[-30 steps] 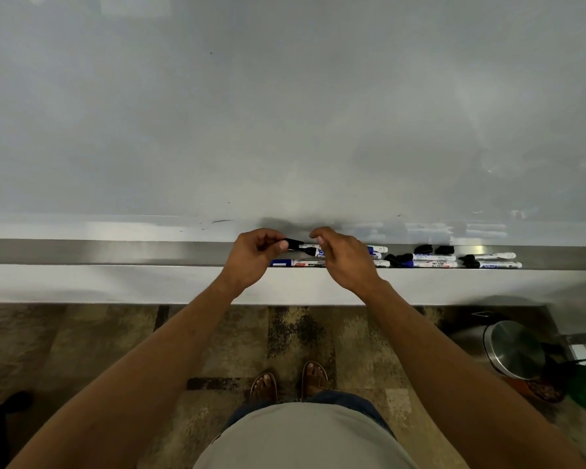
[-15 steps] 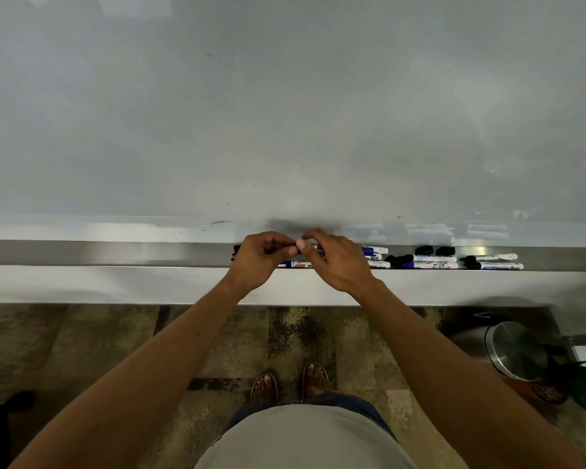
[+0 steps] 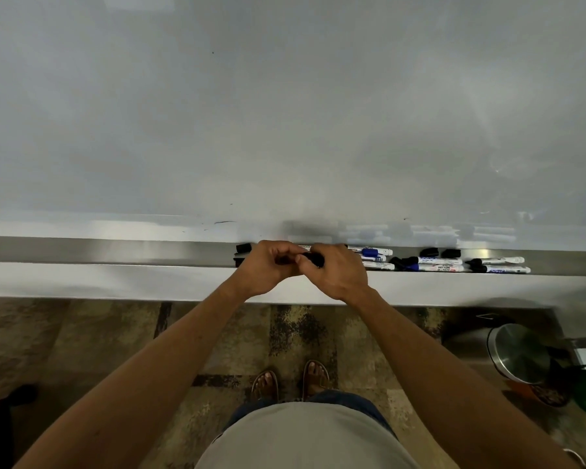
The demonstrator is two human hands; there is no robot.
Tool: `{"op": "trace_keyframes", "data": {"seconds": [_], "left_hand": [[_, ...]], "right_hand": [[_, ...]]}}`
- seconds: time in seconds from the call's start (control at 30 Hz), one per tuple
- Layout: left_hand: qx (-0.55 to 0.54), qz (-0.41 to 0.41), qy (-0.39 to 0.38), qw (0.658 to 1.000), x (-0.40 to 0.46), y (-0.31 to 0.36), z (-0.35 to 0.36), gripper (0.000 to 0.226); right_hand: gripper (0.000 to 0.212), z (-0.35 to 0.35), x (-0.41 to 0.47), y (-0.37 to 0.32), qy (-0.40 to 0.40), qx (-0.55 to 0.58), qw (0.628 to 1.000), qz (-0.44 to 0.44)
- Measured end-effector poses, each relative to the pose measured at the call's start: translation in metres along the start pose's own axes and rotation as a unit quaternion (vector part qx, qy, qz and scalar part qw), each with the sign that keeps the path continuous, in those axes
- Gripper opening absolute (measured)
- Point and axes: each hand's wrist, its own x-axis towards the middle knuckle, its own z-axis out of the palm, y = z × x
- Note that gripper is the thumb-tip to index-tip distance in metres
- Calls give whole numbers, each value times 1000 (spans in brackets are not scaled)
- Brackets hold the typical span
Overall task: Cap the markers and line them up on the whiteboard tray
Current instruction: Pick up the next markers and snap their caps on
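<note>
My left hand (image 3: 268, 267) and my right hand (image 3: 339, 274) meet fingertip to fingertip just in front of the steel whiteboard tray (image 3: 115, 252). Between them they pinch a marker with a black end (image 3: 313, 258); the fingers hide most of its body. Black marker ends (image 3: 242, 248) poke out on the tray just left of my left hand. Right of my right hand lie several white markers, some with blue caps (image 3: 374, 253), others further along (image 3: 437, 264) and at the far right (image 3: 503, 265). Two loose black caps (image 3: 430, 252) rest behind them.
The whiteboard (image 3: 285, 113) fills the upper view. Below the tray is a white ledge (image 3: 115, 279), then patterned carpet with my sandalled feet (image 3: 291, 380). A steel bin (image 3: 518, 357) stands on the floor at the right.
My hands came together, the black cap in the left meeting the marker in the right, then both dropped slightly toward me. Black marker ends now show left of my left hand.
</note>
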Motion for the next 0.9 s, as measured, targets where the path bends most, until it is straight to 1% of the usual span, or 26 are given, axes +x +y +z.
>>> {"op": "trace_keyframes", "data": {"seconds": [0.07, 0.23, 0.33, 0.37, 0.43, 0.5, 0.57, 0.63, 0.7, 0.73, 0.83, 0.9], "left_hand": [[25, 14, -3, 1000, 0, -4, 1, 29], [29, 33, 16, 999, 0, -6, 8, 28], [34, 17, 21, 999, -1, -13, 3, 25], [46, 9, 34, 998, -1, -17, -1, 24], [99, -6, 88, 991, -3, -27, -9, 20], [162, -29, 155, 974, -6, -35, -19, 17], [215, -53, 192, 956, -11, -44, -31, 19], [293, -55, 197, 934, -15, -56, -43, 24], [379, -40, 180, 907, -17, -65, -50, 28], [411, -33, 168, 895, -18, -68, -51, 29], [478, -20, 133, 868, -19, -69, -49, 34], [502, -12, 120, 856, -17, -68, -46, 35]], "right_hand": [[41, 2, -1, 1, 14, 0, 1000, 1], [50, 10, -2, 4, 39, 11, 999, -14], [53, 14, -5, 4, 49, -21, 998, -36], [55, 14, -5, 5, 43, -34, 998, -43], [51, 17, -3, 8, 16, -49, 998, -48], [38, 20, -1, 15, -13, -56, 997, -45], [28, 24, -1, 22, -26, -62, 996, -64], [26, 28, 0, 26, -29, -75, 993, -91], [25, 30, 3, 26, -27, -81, 991, -100], [29, 31, 5, 25, -30, -82, 991, -98], [55, 34, 10, 21, -45, -81, 991, -100], [59, 38, 12, 18, -46, -80, 990, -110]]}}
